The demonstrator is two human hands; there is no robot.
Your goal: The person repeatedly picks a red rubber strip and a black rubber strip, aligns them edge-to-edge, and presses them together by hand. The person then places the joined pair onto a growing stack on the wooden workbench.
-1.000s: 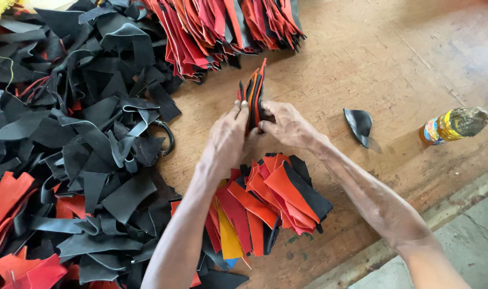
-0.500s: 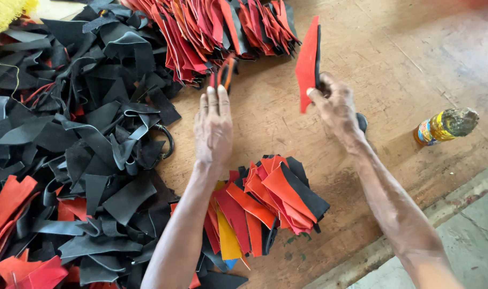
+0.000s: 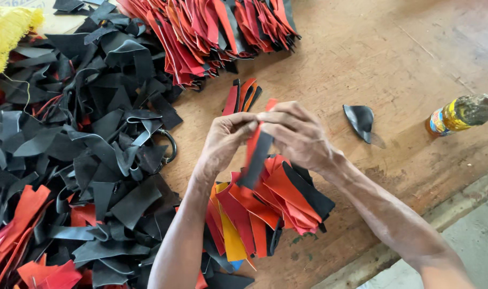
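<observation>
A red-and-black flat leather piece [image 3: 256, 155] was pinched between left hand [image 3: 226, 140] and right hand [image 3: 299, 134]. Sorted red-and-black cut pieces [image 3: 265, 211] were stacked beneath both hands; a large heap of loose black scraps [image 3: 88, 144] left of the left hand was judged still unsorted.

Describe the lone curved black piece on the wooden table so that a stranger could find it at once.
Start from the yellow-labelled bottle lying at the right of the bare wooden table. Just left of it lies the curved black leather piece. Unlike the other scraps, it lies alone, outside every pile.
</observation>
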